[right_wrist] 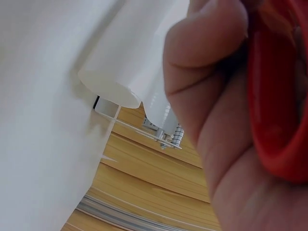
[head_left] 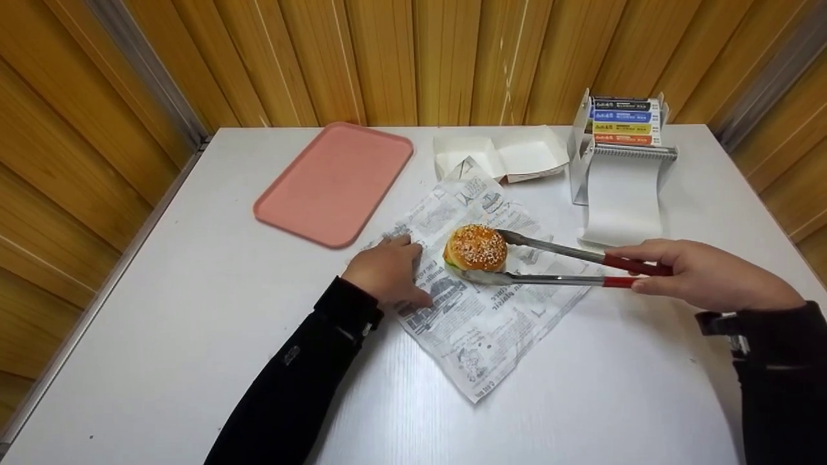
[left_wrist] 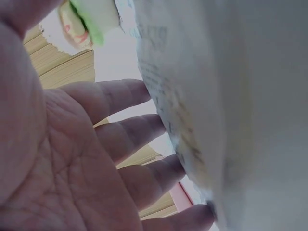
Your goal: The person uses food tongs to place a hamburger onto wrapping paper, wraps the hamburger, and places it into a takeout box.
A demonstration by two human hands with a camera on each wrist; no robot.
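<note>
My right hand (head_left: 704,274) grips a pair of tongs (head_left: 562,279) by the red handles (right_wrist: 272,86). Between the metal tips of the tongs sits a sesame-topped burger (head_left: 478,248), with a bit of green showing at its lower edge. Under the burger lies a sheet of printed wrapping paper (head_left: 478,378), turned cornerwise. My left hand (head_left: 386,271) rests on the paper's left corner, fingers spread and fingertips touching the sheet. In the left wrist view, the fingers are extended against the paper and part of the burger (left_wrist: 79,24) shows at the top.
A pink tray (head_left: 336,184) lies at the back left. Behind the paper stands an opened white box (head_left: 530,154), overlapped by the sheet's far corner. A label dispenser (head_left: 623,123) with a hanging white strip (head_left: 623,194) is at the back right. Wooden slat walls close the table's back.
</note>
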